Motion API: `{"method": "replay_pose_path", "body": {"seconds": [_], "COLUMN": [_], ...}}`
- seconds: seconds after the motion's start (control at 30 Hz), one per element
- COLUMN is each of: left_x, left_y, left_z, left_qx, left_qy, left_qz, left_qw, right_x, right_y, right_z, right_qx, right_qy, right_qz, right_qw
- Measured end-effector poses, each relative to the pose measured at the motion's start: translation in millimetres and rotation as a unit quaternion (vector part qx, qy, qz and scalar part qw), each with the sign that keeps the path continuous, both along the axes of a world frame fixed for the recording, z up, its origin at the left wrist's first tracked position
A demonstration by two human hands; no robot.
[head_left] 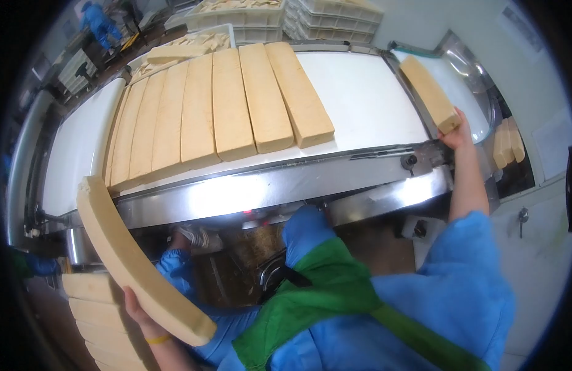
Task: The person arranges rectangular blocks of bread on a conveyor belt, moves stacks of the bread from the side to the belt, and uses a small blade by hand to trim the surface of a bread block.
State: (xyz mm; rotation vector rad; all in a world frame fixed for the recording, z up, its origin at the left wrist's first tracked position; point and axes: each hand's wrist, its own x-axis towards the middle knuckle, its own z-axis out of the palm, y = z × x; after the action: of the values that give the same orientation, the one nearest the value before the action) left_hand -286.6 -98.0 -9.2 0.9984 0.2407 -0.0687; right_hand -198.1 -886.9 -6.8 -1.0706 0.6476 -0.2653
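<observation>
My left hand is closed around the side of a long beige block with a bread-like surface. This block slants in front of the conveyor, its upper end near the belt's edge at the left. At the right, my right hand grips the near end of another beige block above the belt's right end; the fingers are partly hidden behind it. Between my hands, several similar blocks lie side by side on the white conveyor belt.
More beige blocks are stacked at the lower left, and a few blocks stand at the far right. Behind the belt are white crates with beige pieces. A metal rail runs along the front. A person in blue is in the background.
</observation>
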Motion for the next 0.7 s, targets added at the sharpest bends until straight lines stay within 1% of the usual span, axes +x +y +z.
{"method": "replay_pose_path", "body": {"seconds": [0.07,0.17,0.2,0.23,0.27,0.33,0.37,0.4,0.47,0.5,0.53,0.6,0.63,0.7], "left_x": [1,1,1,0,-1,0,0,0,1,-1,0,-1,-2,-3], "left_y": [3,4,3,-1,-3,0,2,5,10,1,1,3,4,3], "left_z": [-3,-4,-4,-1,1,1,-1,-5,-11,-3,-2,-3,-3,-3], "left_qx": [0.005,0.001,-0.006,-0.013,-0.018,-0.028,-0.032,-0.032,-0.032,-0.031,-0.038,-0.049,-0.044,-0.037], "left_qy": [0.011,0.008,0.011,0.013,0.016,-0.006,-0.017,-0.020,-0.025,-0.004,-0.005,-0.008,0.003,0.023], "left_qz": [0.024,0.015,0.016,0.018,0.022,-0.014,-0.032,-0.033,-0.039,-0.005,-0.015,-0.029,-0.019,-0.001], "left_qw": [1.000,1.000,1.000,1.000,0.999,0.999,0.999,0.999,0.998,0.999,0.999,0.998,0.999,0.999], "right_x": [-1,12,18,30,41,58,60,61,72,82,91,97,99,94], "right_y": [-7,-11,-8,28,61,95,121,150,199,222,245,297,300,290], "right_z": [-3,-10,-16,-15,-15,-41,-39,-34,-31,-35,-39,-39,-40,-44], "right_qx": [0.020,-0.040,-0.145,-0.249,-0.350,-0.495,-0.567,-0.635,-0.774,-0.761,-0.748,-0.753,-0.743,-0.726], "right_qy": [-0.013,0.048,0.064,0.079,0.092,0.054,0.072,0.090,0.088,0.062,0.036,0.054,0.053,0.020], "right_qz": [0.005,0.005,-0.006,-0.016,-0.024,-0.030,0.003,0.035,0.099,0.116,0.134,0.115,0.117,0.160], "right_qw": [1.000,0.998,0.987,0.965,0.932,0.866,0.820,0.767,0.620,0.635,0.649,0.646,0.657,0.668]}}
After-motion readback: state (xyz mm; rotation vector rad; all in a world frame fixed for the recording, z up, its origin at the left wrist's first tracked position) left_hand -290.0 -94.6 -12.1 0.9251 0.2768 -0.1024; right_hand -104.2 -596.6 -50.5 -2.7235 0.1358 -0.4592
